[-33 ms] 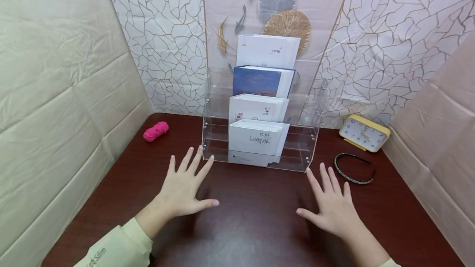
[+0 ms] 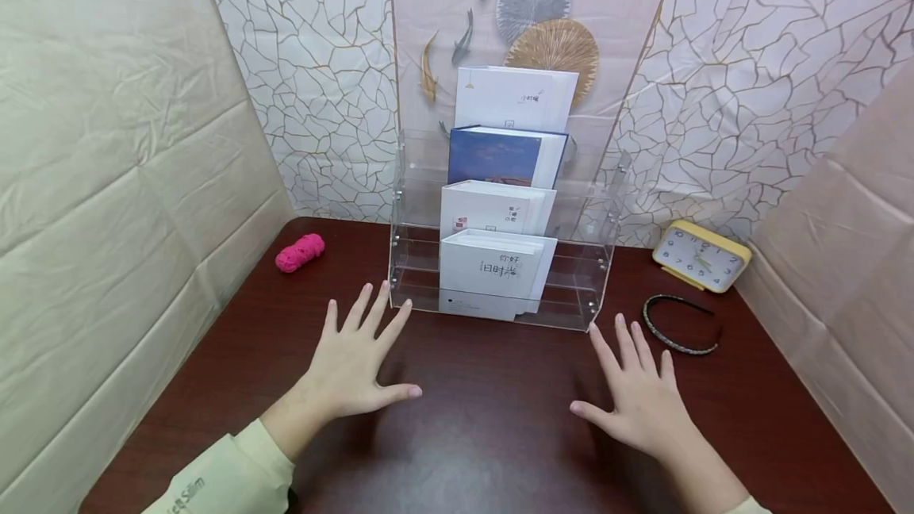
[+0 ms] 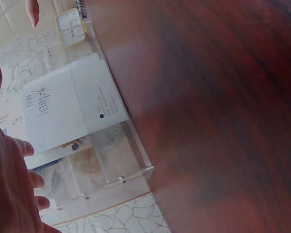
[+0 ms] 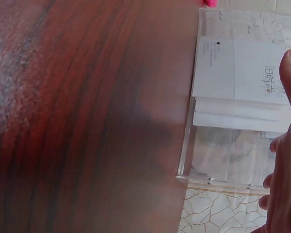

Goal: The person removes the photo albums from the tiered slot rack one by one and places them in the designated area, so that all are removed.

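Observation:
Both hands hover over the dark red table with fingers spread and nothing in them. My left hand point(image 2: 350, 375) is in front of the left end of a clear acrylic tiered rack point(image 2: 421, 280). In front of the rack's right end is my right hand point(image 2: 639, 399), its fingertips near a dark headband point(image 2: 664, 335). The rack holds a white book point(image 2: 493, 272) at the front, another white book point(image 2: 485, 209) behind it, then a blue-covered book point(image 2: 493, 155) and a white book point(image 2: 503, 93) at the back. Both wrist views show the front book between the hands.
A bright pink bundle, perhaps yarn point(image 2: 300, 253), lies at the table's far left. At the far right a yellow alarm clock point(image 2: 702, 256) leans back beside the cloth wall. Patterned sheeting point(image 2: 328, 86) hangs behind the rack, and beige cloth point(image 2: 128, 181) closes the left side.

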`<state>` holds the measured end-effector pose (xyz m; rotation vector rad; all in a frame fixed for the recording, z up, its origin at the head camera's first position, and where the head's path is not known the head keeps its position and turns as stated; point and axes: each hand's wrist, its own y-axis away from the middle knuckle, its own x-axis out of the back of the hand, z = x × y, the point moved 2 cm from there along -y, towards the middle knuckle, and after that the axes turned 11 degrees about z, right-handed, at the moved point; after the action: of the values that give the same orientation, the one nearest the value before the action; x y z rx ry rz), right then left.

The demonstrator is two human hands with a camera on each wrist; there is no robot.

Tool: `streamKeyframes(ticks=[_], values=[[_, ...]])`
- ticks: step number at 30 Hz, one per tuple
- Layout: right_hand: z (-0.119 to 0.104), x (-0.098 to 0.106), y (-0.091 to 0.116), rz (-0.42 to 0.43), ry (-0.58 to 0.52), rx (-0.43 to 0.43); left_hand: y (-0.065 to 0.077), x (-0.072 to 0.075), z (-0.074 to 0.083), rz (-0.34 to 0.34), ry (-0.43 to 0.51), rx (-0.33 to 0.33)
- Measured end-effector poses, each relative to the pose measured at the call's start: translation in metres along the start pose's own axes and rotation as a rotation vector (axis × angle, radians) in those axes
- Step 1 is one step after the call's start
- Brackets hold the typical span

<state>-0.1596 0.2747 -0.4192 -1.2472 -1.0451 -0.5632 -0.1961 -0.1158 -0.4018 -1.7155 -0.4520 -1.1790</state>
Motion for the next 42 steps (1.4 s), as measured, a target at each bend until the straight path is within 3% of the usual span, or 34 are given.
streamKeyframes(ticks=[15, 17, 20, 23, 26, 30, 35, 37, 42], values=[[0.005, -0.008, -0.003, -0.04, 0.006, -0.039, 0.002, -0.009, -0.005, -0.012, 0.017, 0.012], [0.005, -0.008, -0.005, -0.029, -0.013, -0.047, -0.001, -0.008, -0.007, 0.031, 0.062, 0.023], [0.006, -0.004, -0.015, -0.014, -0.164, -0.119, -0.011, -0.004, -0.014, 0.163, 0.193, 0.075], [0.009, 0.003, -0.033, 0.032, -0.366, -0.225, -0.032, 0.003, -0.028, 0.314, 0.378, 0.177], [0.012, 0.009, -0.058, 0.104, -0.511, -0.297, -0.06, 0.01, -0.045, 0.384, 0.52, 0.303], [0.018, 0.007, -0.095, 0.177, -0.601, -0.33, -0.098, 0.007, -0.069, 0.331, 0.669, 0.48], [0.02, 0.0, -0.136, 0.239, -0.671, -0.37, -0.13, -0.016, -0.092, 0.193, 0.821, 0.711], [0.018, 0.003, -0.152, 0.291, -0.701, -0.369, -0.138, -0.026, -0.097, 0.145, 0.828, 0.758], [0.009, 0.022, -0.192, 0.433, -0.732, -0.333, -0.148, -0.042, -0.098, 0.073, 0.871, 0.776]])
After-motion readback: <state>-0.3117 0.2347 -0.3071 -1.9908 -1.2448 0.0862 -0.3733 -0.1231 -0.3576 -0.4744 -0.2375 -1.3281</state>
